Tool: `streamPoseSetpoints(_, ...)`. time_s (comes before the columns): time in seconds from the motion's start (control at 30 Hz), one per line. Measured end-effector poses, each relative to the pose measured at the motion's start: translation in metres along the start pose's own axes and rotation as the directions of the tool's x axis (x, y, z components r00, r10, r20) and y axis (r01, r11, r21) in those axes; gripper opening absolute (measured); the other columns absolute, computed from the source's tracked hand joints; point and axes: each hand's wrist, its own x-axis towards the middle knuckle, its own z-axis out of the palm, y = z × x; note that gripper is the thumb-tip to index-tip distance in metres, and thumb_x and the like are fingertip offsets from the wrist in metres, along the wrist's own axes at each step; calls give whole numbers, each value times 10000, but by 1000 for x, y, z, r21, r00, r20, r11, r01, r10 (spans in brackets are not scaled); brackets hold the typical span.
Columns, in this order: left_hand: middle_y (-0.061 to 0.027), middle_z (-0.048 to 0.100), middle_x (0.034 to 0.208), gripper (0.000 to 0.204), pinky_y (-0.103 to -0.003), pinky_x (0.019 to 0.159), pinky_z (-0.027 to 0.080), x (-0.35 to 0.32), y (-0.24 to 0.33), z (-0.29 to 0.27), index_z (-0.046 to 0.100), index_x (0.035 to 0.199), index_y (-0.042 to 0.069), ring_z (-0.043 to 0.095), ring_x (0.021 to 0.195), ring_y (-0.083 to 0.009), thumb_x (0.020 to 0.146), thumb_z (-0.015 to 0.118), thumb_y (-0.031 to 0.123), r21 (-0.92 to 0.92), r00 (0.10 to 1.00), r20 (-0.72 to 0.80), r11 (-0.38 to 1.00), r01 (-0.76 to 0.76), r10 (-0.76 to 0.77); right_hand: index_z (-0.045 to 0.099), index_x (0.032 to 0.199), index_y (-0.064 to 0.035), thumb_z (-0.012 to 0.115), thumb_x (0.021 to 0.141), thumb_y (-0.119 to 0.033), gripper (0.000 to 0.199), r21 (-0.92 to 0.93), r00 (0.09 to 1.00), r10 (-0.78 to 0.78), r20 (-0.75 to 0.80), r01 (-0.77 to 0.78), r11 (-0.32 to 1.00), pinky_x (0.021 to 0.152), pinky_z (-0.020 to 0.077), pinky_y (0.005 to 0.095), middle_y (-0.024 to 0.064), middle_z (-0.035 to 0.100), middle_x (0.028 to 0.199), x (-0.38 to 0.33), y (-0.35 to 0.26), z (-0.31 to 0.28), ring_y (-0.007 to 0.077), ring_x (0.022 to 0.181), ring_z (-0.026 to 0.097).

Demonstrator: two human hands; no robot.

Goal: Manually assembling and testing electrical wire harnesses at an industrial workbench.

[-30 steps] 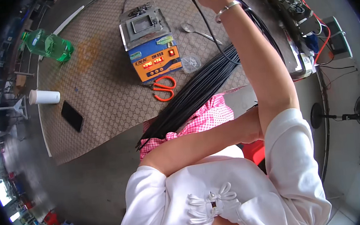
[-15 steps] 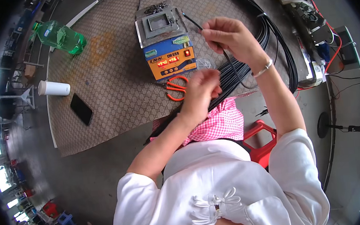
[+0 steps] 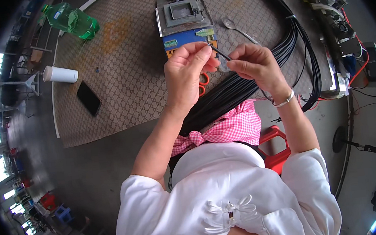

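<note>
A thin black cable point(image 3: 220, 53) runs slanting between my two hands. The thumb and forefinger of my left hand point(image 3: 184, 75) are closed in a pinch at its end, so the tip is hidden. My right hand point(image 3: 257, 69) grips the same cable a little further along, and the rest of it trails down past my wrist. Just beyond stands a blue and orange box point(image 3: 185, 38) with a metal tray point(image 3: 184, 23) on top; my left hand covers most of its front. Beside that hand, orange scissor handles point(image 3: 203, 84) show in part.
A thick bundle of black cables point(image 3: 234, 88) curves over the table's right side. A spoon-like thing point(image 3: 229, 23) lies by the box. On the left are a green bottle point(image 3: 74, 22), a white cup point(image 3: 60, 74) and a black phone point(image 3: 89, 98). A red stool point(image 3: 275, 150) stands below.
My left hand has risen to the cable's end and pinched it. My right hand has come lower with the cable. The view has shifted, so the table things sit further right and higher.
</note>
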Motion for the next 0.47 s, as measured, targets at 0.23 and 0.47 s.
streamPoseSetpoints(0.23,-74,620,728,84,-206,574,471,-2,1,-9,583,851,-5,592,639,-101,830,553,71,55,1000,-3,999,-1,2,584,847,-15,624,800,-57,75,-154,994,-103,-32,97,983,488,375,147,-38,534,676,0,8,7,10,566,467)
streamPoseSetpoints(0.47,-79,625,728,72,-219,605,478,-3,-12,-8,596,839,22,601,654,-113,816,566,83,-44,996,-72,997,-62,59,593,874,-28,595,832,-111,93,225,997,46,58,-58,973,555,416,146,-35,553,714,2,16,18,61,625,531)
